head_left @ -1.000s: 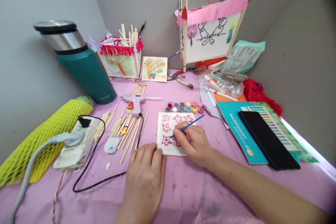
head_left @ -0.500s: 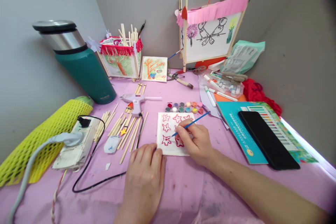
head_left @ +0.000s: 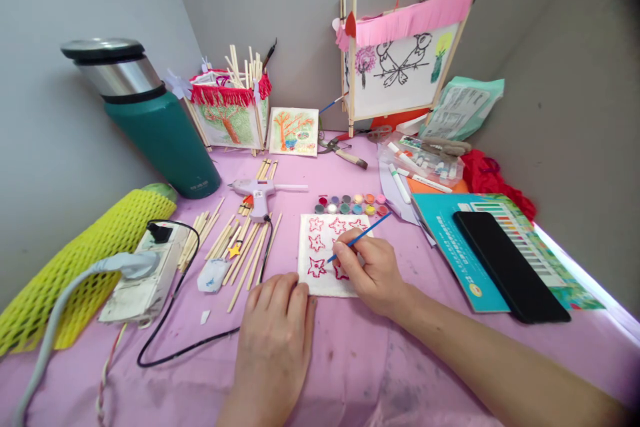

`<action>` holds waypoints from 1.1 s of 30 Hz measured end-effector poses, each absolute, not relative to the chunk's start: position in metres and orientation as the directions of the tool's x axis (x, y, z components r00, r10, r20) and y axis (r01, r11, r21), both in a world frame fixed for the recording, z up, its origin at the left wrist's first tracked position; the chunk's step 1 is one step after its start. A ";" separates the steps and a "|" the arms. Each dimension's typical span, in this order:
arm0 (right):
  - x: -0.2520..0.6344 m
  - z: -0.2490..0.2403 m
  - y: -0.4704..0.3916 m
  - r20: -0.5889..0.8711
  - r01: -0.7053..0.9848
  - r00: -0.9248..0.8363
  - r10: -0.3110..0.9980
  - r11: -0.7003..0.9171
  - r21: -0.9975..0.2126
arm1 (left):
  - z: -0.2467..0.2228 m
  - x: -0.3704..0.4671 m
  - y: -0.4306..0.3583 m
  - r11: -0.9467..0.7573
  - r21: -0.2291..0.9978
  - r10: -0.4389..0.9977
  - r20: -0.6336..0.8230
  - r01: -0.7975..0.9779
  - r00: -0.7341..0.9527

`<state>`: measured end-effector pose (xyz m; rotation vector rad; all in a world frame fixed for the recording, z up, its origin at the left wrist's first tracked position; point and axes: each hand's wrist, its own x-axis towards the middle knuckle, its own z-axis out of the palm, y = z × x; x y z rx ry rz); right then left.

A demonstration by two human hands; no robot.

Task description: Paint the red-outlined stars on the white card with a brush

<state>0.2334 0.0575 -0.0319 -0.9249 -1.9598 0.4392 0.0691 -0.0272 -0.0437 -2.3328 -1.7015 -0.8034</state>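
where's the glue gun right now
In the head view, the glue gun lies left of centre, partly on the wooden sticks, between the bottle and the paint pots.

Cloth lane (head_left: 417, 260) between white panel (head_left: 306, 283) and teal book (head_left: 450, 247), right forearm (head_left: 470, 347) across near end — sticks (head_left: 249, 267) crowding left side

Matt teal flask (head_left: 160, 140) with shiny metal collar; slim pale wooden sticks (head_left: 243, 257); glossy black phone (head_left: 510, 267).

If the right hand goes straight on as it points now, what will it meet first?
Beyond the white panel under the right hand, probably the wooden sticks beside the glue gun; depth is unclear.
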 end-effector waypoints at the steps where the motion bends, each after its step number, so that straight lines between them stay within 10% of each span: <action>1: 0.233 -0.032 0.058 0.577 0.434 -0.313 0.754 0.654 -0.620 | -0.044 0.069 -0.027 -0.349 0.189 0.839 0.500 0.918 0.216; 19: 0.241 -0.024 0.064 0.347 0.155 -0.033 0.937 0.347 -0.925 | -0.029 0.072 -0.036 -0.480 0.298 0.764 0.605 0.825 0.225; 33: 0.265 -0.039 0.055 0.426 0.327 -0.172 0.888 0.459 -0.826 | -0.049 0.111 -0.034 -0.487 0.173 0.750 0.585 0.856 0.308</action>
